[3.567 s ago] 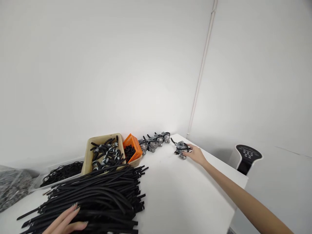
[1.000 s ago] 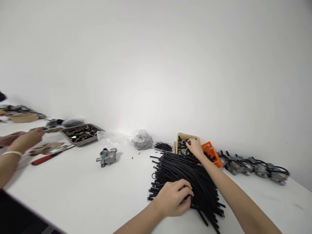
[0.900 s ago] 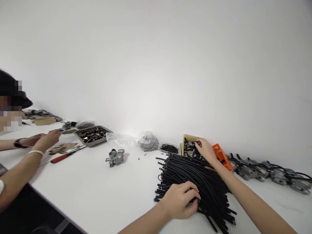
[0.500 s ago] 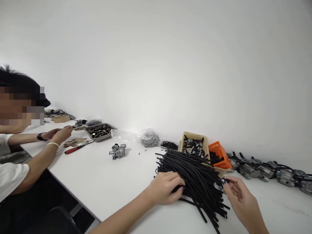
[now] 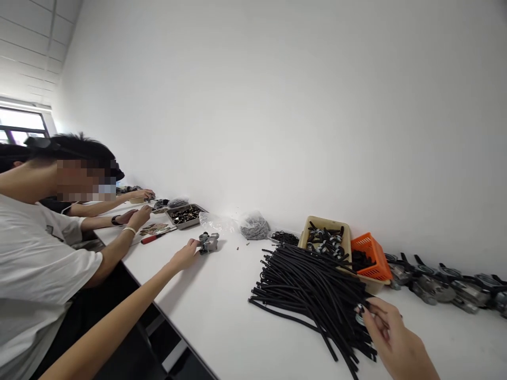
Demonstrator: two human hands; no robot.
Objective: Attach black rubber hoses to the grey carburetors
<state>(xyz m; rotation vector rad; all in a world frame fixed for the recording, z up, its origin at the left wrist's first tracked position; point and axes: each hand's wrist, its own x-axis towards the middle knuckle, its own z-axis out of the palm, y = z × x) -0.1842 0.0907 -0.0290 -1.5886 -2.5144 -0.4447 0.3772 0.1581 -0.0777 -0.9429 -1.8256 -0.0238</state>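
Note:
My left hand [image 5: 187, 255] stretches far out over the table, its fingers closed at the near left side of a grey metal carburetor [image 5: 212, 243]. Between thumb and fingers of my right hand [image 5: 390, 335], I pinch a small black fitting with a silvery ring [image 5: 360, 314], mostly covered by the fingers. Just left of that hand lies a big loose pile of black rubber hoses [image 5: 304, 285], their ends pointing different ways.
Behind the hoses stand a beige bin [image 5: 345, 229] of black-and-silver fittings and an orange basket [image 5: 380, 258]. Several carburetors [image 5: 435, 287] line the right side. Plastic bags [image 5: 254, 227], a grey tray of small parts [image 5: 182, 226] and a red-handled tool [image 5: 149, 239] lie leftward, near a co-worker [image 5: 43, 253].
My left hand has left the hose pile and reached leftward to the carburetor. My right hand still holds the fitting beside the hoses. The view has turned left, showing more of the co-workers.

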